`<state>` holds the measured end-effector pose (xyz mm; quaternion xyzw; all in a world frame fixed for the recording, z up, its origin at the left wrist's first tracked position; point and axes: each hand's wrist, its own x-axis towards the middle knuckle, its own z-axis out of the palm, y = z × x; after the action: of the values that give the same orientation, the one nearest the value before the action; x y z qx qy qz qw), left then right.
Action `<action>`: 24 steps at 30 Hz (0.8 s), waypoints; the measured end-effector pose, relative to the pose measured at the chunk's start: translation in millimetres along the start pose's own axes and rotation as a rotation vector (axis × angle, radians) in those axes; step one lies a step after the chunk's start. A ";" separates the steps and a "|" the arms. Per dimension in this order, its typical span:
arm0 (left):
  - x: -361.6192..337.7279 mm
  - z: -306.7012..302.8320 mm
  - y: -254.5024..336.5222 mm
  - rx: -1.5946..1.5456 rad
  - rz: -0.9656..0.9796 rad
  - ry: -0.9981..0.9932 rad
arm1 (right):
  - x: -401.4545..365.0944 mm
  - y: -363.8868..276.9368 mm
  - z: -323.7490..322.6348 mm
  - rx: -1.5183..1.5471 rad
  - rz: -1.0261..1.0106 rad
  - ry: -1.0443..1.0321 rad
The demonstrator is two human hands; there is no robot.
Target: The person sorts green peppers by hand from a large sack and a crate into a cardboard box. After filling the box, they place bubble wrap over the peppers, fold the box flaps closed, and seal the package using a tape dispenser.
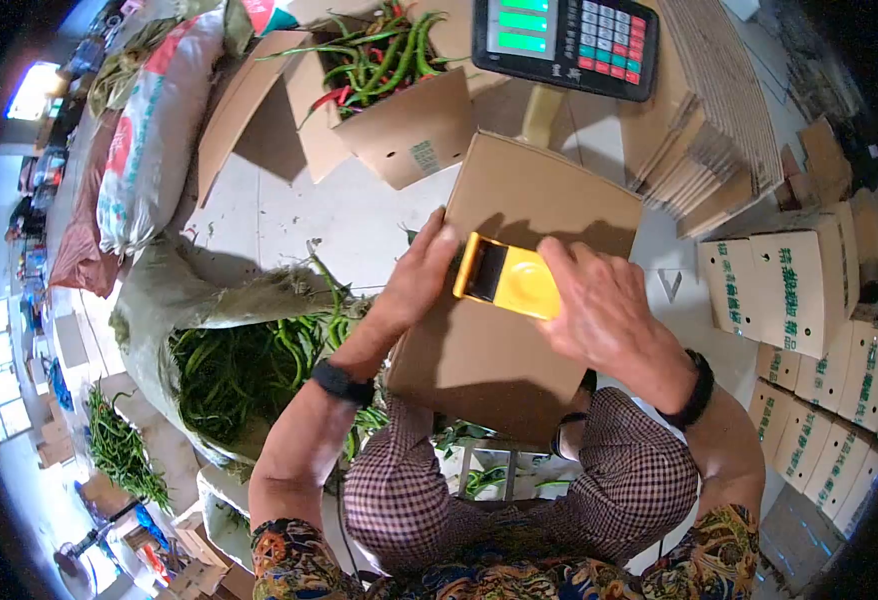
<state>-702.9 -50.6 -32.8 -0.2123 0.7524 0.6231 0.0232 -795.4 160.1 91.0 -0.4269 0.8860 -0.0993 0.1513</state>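
Observation:
A closed brown cardboard box (pixel 499 360) rests tilted across my knees, its flat side facing up. My right hand (pixel 604 310) is closed around a yellow tape dispenser (pixel 525 284), whose dark front end lies over the middle of the box. At the box's left edge, my left hand (pixel 421 272) grips the side with the thumb by the top edge and the fingers down along it. To the left of that hand, green chili peppers (pixel 244 375) fill an open woven sack (pixel 144 300).
An open carton (pixel 409 130) of green and red peppers stands ahead, beside a digital scale display (pixel 564 45). Flattened cardboard (pixel 719 110) leans at the upper right. Printed boxes (pixel 774 290) are stacked on the right. A full white sack (pixel 154 140) lies upper left.

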 end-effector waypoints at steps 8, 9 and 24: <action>28.1 12.6 1.1 0.243 0.066 -0.062 | -30.6 24.0 -15.3 0.118 0.030 0.022; 29.8 17.1 1.5 0.273 0.080 -0.074 | -41.7 33.8 -15.6 0.112 0.034 0.017; 32.6 13.6 6.3 -0.126 -0.267 -0.164 | -161.0 167.7 132.0 0.267 0.231 0.131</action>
<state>-737.9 -46.3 -39.8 -0.2596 0.6726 0.6757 0.1538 -775.7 383.9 -54.0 -0.2911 0.9160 -0.2255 0.1591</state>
